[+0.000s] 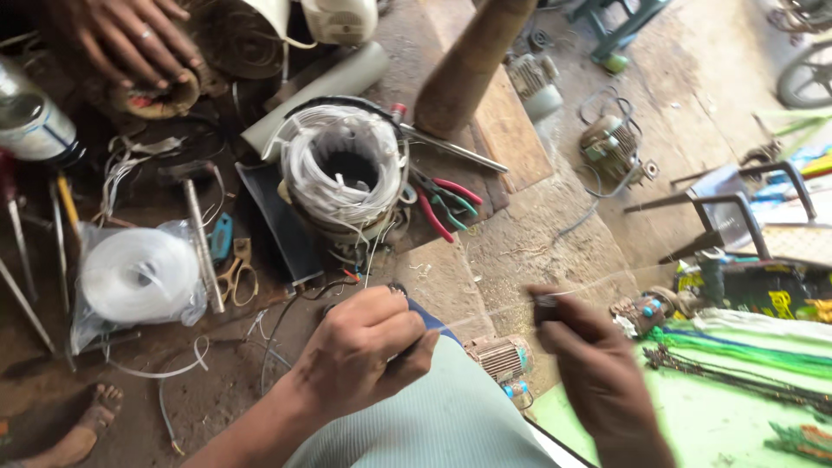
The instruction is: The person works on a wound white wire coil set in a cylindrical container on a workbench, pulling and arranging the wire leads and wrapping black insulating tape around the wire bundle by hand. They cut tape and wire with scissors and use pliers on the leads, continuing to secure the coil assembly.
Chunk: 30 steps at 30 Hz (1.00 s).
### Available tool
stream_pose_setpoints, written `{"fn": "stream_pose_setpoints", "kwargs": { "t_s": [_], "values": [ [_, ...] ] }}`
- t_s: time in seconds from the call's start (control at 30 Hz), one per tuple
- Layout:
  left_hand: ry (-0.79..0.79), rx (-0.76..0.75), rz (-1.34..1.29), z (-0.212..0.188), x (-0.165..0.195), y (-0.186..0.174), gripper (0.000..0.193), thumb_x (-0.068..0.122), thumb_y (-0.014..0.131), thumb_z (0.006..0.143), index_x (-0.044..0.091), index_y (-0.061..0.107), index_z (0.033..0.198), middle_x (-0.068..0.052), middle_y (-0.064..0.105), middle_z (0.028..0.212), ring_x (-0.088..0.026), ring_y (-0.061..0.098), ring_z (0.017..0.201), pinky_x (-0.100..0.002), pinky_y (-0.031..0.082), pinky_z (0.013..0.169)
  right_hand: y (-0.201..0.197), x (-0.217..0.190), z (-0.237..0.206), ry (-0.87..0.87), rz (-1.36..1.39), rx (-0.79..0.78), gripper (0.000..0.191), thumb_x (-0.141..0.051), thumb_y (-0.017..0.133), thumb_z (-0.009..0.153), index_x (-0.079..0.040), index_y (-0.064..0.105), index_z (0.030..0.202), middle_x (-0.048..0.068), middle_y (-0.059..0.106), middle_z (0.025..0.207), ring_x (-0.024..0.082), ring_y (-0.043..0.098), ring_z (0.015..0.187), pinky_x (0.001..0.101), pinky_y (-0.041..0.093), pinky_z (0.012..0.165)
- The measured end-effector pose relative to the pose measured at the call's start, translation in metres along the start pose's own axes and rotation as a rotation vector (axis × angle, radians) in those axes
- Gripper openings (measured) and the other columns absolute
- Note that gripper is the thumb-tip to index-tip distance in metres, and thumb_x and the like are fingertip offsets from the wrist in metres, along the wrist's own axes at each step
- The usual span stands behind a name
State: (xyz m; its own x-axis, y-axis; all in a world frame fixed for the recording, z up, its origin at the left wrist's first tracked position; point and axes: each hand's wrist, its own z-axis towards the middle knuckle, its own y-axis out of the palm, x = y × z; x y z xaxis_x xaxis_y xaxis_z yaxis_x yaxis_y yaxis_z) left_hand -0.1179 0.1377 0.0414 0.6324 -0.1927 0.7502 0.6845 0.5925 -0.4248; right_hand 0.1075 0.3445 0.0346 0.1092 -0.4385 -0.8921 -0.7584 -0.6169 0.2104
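Tension matters: left hand (pixel 360 351) clenches a blue-handled tool (pixel 431 319), blurred right hand (pixel 598 373) at 3 o'clock pinches a thin thread (pixel 494 308) taut between them, motor stator (pixel 344 173) at 12 o'clock.

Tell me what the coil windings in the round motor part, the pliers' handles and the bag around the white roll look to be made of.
Coil windings: bundled wire under white, matte sleeving, probably fabric or plastic; it lies in soft strands.
Pliers' handles: red and green coating, likely plastic or rubber, smooth and slightly shiny.
Bag: thin clear plastic film; it crinkles, glints, and shows the white roll through it.
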Motion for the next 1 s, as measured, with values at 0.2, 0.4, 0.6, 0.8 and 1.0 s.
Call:
{"fn": "stream_pose_setpoints", "kwargs": {
  "t_s": [0.2, 0.4, 0.6, 0.8, 1.0],
  "values": [
    [0.04, 0.011, -0.073, -0.002, -0.005, -0.012, 0.027, 0.009, 0.074, 0.085, 0.006, 0.053, 0.069, -0.008, 0.049, 0.07, -0.025, 0.052, 0.065, -0.04, 0.044, 0.06, -0.129, -0.057, 0.006, -0.624, 0.199, -0.1, 0.009, -0.011, 0.057, 0.111, -0.003, 0.061, 0.113, 0.01, 0.063, 0.105, 0.017, 0.064, 0.097, 0.0308, 0.052, 0.09],
    [-0.023, 0.036, -0.066, -0.011, -0.013, -0.027, 0.022, 0.013, 0.072, 0.086, 0.006, 0.057, 0.071, -0.007, 0.052, 0.071, -0.023, 0.053, 0.066, -0.039, 0.045, 0.061, -0.107, -0.005, 0.043, -0.405, -0.905, 0.209, 0.03, -0.011, 0.045, 0.104, -0.002, 0.064, 0.125, 0.012, 0.071, 0.108, 0.021, 0.065, 0.091, 0.0363, 0.051, 0.078],
    [-0.034, 0.002, -0.074, -0.016, -0.012, -0.02, 0.025, 0.014, 0.072, 0.088, 0.007, 0.057, 0.069, -0.005, 0.051, 0.068, -0.023, 0.049, 0.063, -0.038, 0.042, 0.06, 0.025, 0.074, 0.016, -0.008, -0.221, -0.386, 0.069, -0.005, 0.074, 0.09, 0.001, 0.047, 0.153, 0.009, 0.067, 0.097, 0.01, 0.056, 0.073, 0.0253, 0.047, 0.061],
    [-0.025, 0.01, -0.054, -0.022, -0.013, -0.022, 0.028, 0.016, 0.073, 0.088, 0.006, 0.056, 0.068, -0.005, 0.051, 0.068, -0.022, 0.049, 0.063, -0.039, 0.042, 0.06, 0.078, 0.032, 0.023, -0.098, -0.202, -0.587, 0.076, -0.004, 0.087, 0.08, 0.004, 0.053, 0.148, 0.001, 0.059, 0.089, 0.008, 0.057, 0.076, 0.0236, 0.048, 0.063],
    [-0.021, 0.006, -0.061, -0.028, -0.016, -0.024, 0.027, 0.018, 0.073, 0.087, 0.007, 0.055, 0.071, -0.006, 0.049, 0.07, -0.023, 0.049, 0.064, -0.04, 0.041, 0.061, 0.088, 0.036, 0.024, -0.097, -0.208, -0.583, 0.065, 0.003, 0.086, 0.08, 0.006, 0.06, 0.14, 0.0, 0.061, 0.088, 0.007, 0.059, 0.078, 0.0228, 0.049, 0.066]
  ]
}}
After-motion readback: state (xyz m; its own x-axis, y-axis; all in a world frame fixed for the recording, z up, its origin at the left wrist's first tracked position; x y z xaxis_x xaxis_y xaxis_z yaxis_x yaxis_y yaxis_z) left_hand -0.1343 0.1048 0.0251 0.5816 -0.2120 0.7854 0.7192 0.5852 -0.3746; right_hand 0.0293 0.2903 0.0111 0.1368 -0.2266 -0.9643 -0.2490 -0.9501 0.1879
